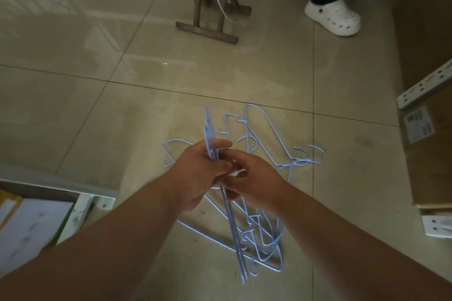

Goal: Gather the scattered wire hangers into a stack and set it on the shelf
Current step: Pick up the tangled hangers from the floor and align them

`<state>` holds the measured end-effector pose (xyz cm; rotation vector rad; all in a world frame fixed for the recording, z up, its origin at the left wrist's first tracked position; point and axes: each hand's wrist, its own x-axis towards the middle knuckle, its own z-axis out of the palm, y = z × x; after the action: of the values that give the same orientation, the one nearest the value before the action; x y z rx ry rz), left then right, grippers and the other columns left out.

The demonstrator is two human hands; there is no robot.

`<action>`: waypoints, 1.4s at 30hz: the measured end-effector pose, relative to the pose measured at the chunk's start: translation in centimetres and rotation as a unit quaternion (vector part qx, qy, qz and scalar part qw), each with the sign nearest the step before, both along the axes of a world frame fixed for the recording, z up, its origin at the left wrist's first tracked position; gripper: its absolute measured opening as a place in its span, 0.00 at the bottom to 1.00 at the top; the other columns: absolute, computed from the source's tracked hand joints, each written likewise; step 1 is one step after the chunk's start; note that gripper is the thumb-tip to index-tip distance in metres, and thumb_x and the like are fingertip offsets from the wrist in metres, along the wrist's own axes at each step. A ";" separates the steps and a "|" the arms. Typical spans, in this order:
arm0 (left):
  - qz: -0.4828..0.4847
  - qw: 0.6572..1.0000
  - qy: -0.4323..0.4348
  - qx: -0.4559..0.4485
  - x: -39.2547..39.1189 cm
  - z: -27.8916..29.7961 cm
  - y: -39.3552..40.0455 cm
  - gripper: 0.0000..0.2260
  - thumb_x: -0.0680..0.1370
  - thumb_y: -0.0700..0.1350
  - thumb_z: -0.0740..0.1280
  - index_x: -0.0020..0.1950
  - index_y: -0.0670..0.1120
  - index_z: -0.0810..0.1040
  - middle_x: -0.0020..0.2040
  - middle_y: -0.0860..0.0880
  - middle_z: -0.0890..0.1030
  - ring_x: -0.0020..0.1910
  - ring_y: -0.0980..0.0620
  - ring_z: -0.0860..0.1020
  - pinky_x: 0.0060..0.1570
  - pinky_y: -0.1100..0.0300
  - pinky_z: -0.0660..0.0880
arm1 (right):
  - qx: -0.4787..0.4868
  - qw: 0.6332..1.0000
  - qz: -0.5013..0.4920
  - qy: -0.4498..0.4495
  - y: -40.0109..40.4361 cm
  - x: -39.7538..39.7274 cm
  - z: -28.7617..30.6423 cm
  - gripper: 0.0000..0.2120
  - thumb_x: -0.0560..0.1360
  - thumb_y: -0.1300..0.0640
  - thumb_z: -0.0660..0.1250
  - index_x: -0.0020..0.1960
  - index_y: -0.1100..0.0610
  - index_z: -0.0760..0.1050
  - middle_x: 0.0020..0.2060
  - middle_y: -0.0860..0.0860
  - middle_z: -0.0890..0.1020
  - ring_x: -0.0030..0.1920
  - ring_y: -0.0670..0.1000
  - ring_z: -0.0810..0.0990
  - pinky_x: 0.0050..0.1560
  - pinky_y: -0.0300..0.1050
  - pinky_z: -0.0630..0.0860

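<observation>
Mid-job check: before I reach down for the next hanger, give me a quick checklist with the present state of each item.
1. Bundle of hangers gripped: ok, left hand is closed round it.
2. Right hand free to reach: not ok, it is on the bundle too.
3. Bundle aligned: cannot tell, wires blur together.
4. Loose hangers on the floor separable: not ok, they overlap in a tangle.
5. Floor around the pile clear: ok; the wooden stool and another person's white shoe stand further off.
6. Shelf in view: cannot tell.

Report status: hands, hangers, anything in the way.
Left hand and right hand both closed on a bundle of hangers. More loose hangers on the floor below. Wooden stool and a bystander's white shoe ahead.
</observation>
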<state>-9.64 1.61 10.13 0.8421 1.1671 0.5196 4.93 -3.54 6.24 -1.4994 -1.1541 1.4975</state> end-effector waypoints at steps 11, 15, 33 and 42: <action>0.068 0.997 -0.033 -0.010 0.4 -0.2 -0.2 0.05 0.79 0.34 0.69 0.52 0.40 0.83 0.45 0.38 0.85 0.43 0.42 0.86 0.53 0.45 0.83 | -0.124 0.978 -0.166 0.010 -1.6 2.8 -5.0 0.25 0.76 0.32 0.65 0.47 0.56 0.80 0.36 0.54 0.82 0.30 0.51 0.77 0.33 0.49 0.73; 0.055 0.996 -0.056 -0.040 0.2 -0.5 -0.4 0.11 0.78 0.32 0.69 0.59 0.41 0.83 0.50 0.37 0.86 0.47 0.42 0.87 0.53 0.47 0.84 | -0.141 0.925 -0.215 -0.279 -4.8 6.9 -9.9 0.20 0.79 0.39 0.68 0.44 0.57 0.78 0.39 0.53 0.83 0.46 0.58 0.83 0.51 0.49 0.75; 0.057 0.997 0.049 0.023 -0.5 -1.6 -0.7 0.07 0.80 0.29 0.66 0.52 0.38 0.82 0.44 0.36 0.82 0.41 0.42 0.82 0.42 0.56 0.83 | -0.251 0.938 -0.223 -0.083 -5.2 7.2 -11.7 0.06 0.74 0.67 0.66 0.44 0.58 0.75 0.32 0.60 0.77 0.23 0.52 0.72 0.26 0.39 0.67; 0.060 0.997 0.044 0.019 -0.8 -1.9 0.3 0.21 0.76 0.30 0.72 0.64 0.51 0.81 0.47 0.39 0.84 0.45 0.42 0.81 0.50 0.49 0.81 | -0.129 0.990 -0.061 0.001 -2.2 4.5 -5.5 0.03 0.80 0.65 0.67 0.49 0.59 0.77 0.29 0.58 0.77 0.23 0.53 0.82 0.23 0.41 0.76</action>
<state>-10.46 1.87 8.24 0.8376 1.2971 0.6100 9.42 -5.74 0.71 -1.7064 -0.8746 1.6087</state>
